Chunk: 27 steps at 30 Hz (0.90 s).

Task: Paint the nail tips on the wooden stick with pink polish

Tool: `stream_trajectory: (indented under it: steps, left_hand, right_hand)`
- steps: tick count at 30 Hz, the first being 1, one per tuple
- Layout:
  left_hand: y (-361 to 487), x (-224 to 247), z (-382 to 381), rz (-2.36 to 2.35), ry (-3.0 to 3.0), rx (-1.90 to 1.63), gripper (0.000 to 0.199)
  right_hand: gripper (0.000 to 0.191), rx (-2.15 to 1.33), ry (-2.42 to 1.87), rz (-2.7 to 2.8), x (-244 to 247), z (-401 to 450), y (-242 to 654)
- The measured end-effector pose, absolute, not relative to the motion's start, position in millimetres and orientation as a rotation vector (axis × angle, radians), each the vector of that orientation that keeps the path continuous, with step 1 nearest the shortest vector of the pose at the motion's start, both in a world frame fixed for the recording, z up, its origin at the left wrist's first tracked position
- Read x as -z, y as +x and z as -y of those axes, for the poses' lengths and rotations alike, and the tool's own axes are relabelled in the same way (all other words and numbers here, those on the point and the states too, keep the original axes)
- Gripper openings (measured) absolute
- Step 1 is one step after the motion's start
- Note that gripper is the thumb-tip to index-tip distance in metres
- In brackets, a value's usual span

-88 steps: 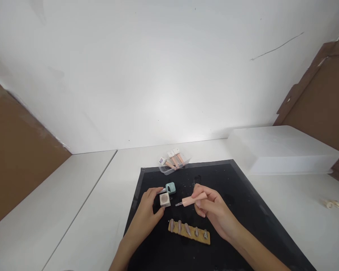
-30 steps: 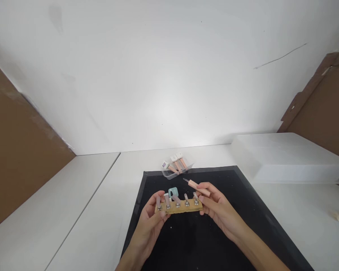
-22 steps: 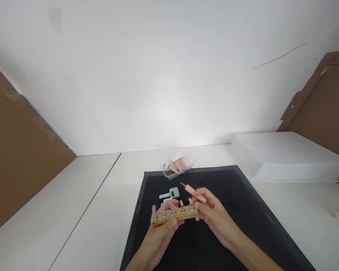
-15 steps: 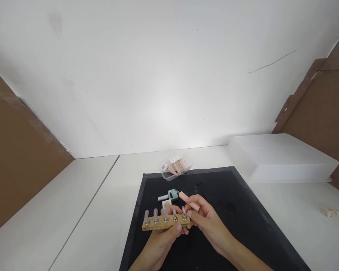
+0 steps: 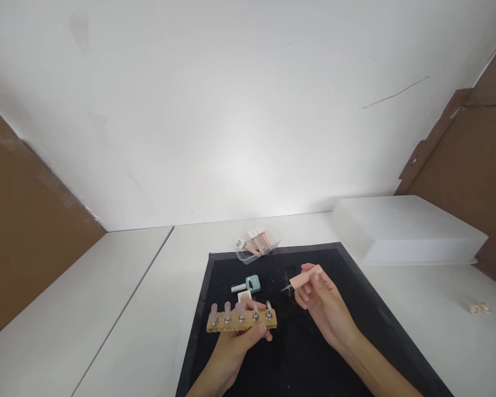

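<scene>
My left hand (image 5: 242, 344) grips a tan nail display stand (image 5: 248, 321) from below, thumb on its front edge. Several false nail tips (image 5: 227, 310) stand up from it on small metal mounts. To the right, my right hand (image 5: 324, 300) pinches a peach nail polish brush (image 5: 305, 277) by its cap, the thin bristle end pointing left and slightly down. The brush is apart from the stand. Behind the stand lies a teal nail polish bottle (image 5: 253, 283) with a grey-white handle. Just in front of it is a small white square-topped bottle (image 5: 244, 296), partly hidden by the stand.
A clear plastic tray (image 5: 243, 256) at the mat's back edge holds peach-handled bottles (image 5: 256, 242). The black mat (image 5: 314, 358) lies on the white table (image 5: 149, 320). A white box (image 5: 413, 231) stands at the back right, with small cream rings (image 5: 475, 307) in front of it.
My right hand has moved away from the stand to the right with the brush, whose tip has swung away from the teal bottle. The left hand and stand have barely moved.
</scene>
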<state>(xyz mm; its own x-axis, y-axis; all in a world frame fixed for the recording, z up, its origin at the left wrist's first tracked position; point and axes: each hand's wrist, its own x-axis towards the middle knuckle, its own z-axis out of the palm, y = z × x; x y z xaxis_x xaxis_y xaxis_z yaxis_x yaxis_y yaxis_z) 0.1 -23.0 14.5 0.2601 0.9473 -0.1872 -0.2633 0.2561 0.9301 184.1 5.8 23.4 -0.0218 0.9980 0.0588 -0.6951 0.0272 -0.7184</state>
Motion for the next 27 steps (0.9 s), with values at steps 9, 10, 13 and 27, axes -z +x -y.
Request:
stream_trajectory:
  steps: [9,10,13,27]
  left_hand:
    - [-4,-10,19,-0.982,1.02,-0.919,0.03]
    - [-3,-10,20,-0.973,1.023,-0.917,0.031]
    - [-1,-6,21,-0.959,1.046,-0.913,0.035]
    - [3,-3,23,-0.831,1.037,-0.875,0.036]
  right_hand:
    - [0.03,-1.524,-0.67,0.862,-30,3,181]
    - [0.031,-1.521,-0.686,0.875,-31,3,180]
    - [0.033,-1.527,-0.71,0.888,-31,3,179]
    - [0.032,-1.554,-0.72,0.966,-26,1,178]
